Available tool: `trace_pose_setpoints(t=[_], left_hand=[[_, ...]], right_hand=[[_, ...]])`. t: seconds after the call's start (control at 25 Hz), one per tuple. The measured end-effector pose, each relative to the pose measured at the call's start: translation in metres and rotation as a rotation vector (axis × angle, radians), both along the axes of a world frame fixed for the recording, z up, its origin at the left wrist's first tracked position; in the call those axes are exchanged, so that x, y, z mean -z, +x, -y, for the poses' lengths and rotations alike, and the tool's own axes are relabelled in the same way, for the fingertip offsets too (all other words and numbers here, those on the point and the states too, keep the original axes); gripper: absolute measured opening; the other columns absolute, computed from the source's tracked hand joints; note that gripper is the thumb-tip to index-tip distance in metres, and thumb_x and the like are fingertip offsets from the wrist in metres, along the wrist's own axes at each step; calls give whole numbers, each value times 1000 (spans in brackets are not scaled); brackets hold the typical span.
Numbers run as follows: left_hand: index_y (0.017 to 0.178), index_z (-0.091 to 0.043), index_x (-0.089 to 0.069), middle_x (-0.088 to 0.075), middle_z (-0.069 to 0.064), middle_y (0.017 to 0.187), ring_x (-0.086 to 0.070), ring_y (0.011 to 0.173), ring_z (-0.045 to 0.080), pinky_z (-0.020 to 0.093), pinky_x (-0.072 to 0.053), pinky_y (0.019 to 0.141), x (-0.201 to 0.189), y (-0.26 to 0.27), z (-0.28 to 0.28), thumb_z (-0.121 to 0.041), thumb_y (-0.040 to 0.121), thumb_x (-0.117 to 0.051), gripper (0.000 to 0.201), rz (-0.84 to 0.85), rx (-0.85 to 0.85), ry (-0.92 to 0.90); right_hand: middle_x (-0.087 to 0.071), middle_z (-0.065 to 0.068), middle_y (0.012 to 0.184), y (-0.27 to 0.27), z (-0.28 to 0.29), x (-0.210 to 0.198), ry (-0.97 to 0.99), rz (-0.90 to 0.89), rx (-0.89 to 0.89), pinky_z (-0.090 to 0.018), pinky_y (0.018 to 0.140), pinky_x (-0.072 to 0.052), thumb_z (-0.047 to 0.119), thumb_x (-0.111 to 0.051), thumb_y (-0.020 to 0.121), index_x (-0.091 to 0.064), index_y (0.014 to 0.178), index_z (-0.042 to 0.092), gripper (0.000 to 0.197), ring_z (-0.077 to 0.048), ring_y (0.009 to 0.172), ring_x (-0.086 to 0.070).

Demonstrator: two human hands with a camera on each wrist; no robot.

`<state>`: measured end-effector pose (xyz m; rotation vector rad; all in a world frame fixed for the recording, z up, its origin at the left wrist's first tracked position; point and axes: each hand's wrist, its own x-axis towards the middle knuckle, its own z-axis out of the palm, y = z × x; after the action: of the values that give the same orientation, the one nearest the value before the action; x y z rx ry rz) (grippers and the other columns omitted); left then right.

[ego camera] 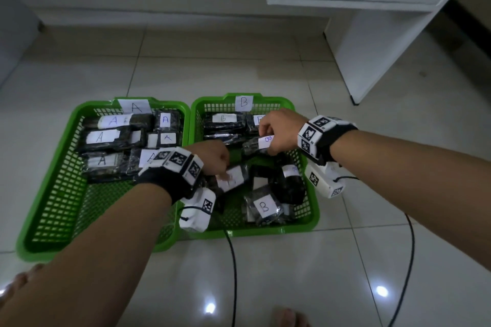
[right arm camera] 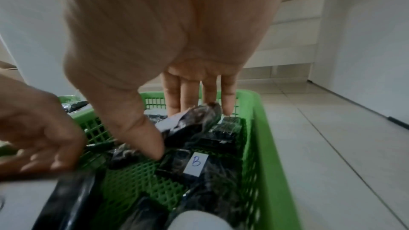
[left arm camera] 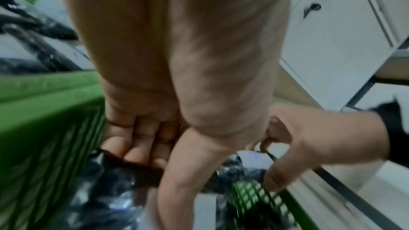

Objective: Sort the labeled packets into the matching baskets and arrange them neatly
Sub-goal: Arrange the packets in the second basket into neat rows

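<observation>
Two green baskets stand side by side on the tiled floor: basket A [ego camera: 87, 106] on the left holds several black packets with A labels in rows. Basket B [ego camera: 210, 100] on the right holds B packets, neat at the back and loose at the front. My left hand [ego camera: 216, 158] reaches across into basket B and grips a black packet with a white label [ego camera: 233, 176]; in the left wrist view its fingers [left arm camera: 137, 146] curl onto the dark wrap. My right hand [ego camera: 273, 133] pinches a B-labeled packet [ego camera: 252, 145] above the basket's middle, thumb and fingers around the same packet [right arm camera: 194, 120].
Loose B packets [ego camera: 263, 207] lie at the front of basket B, one of them below my right thumb [right arm camera: 194, 163]. A white cabinet [ego camera: 372, 34] stands at the back right. Black cables [ego camera: 233, 273] trail over the floor toward me. A bare foot [ego camera: 289, 316] shows at the bottom edge.
</observation>
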<state>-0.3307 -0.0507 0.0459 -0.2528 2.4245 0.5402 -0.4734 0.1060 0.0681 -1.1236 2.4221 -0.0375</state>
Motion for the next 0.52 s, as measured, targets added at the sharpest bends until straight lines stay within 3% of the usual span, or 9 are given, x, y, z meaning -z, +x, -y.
trace_pose_setpoints(t=[0.08, 0.24, 0.32, 0.4, 0.52], left_hand=[[106, -17, -65, -64, 0, 104, -61, 93, 19, 37, -51, 81, -17, 2, 22, -37, 87, -72, 28, -44, -126, 79], [101, -2, -63, -68, 18, 94, -61, 77, 27, 40, -51, 75, -25, 6, 59, -22, 94, -67, 22, -185, -457, 326], [95, 1, -60, -64, 22, 90, -59, 75, 28, 39, -51, 72, -19, 9, 62, -17, 96, -63, 18, -254, -715, 471], [98, 5, -59, -64, 27, 98, -62, 80, 32, 42, -59, 71, -12, 8, 59, -15, 98, -59, 20, -276, -912, 621], [97, 3, -57, -63, 21, 99, -64, 84, 32, 46, -62, 66, -12, 8, 47, -10, 99, -52, 14, -294, -1119, 849]], right_hand=[[-67, 3, 99, -5, -2, 0, -29, -39, 6, -32, 75, -55, 24, -89, 62, -70, 99, 21, 42, -18, 89, -62], [-63, 2, 96, -2, 9, 0, 5, -82, -38, -32, 71, -52, 30, -88, 61, -63, 94, 22, 43, -21, 88, -61], [-69, 1, 89, 1, 21, 0, 199, -28, -83, -34, 68, -58, 31, -87, 56, -70, 89, 18, 39, -21, 82, -66], [-74, -2, 86, 3, 31, 2, 385, 60, -131, -38, 70, -61, 30, -84, 52, -77, 87, 17, 37, -23, 81, -70], [-72, -1, 90, 3, 36, 4, 252, 70, -115, -38, 73, -61, 31, -86, 56, -76, 90, 19, 37, -22, 83, -68]])
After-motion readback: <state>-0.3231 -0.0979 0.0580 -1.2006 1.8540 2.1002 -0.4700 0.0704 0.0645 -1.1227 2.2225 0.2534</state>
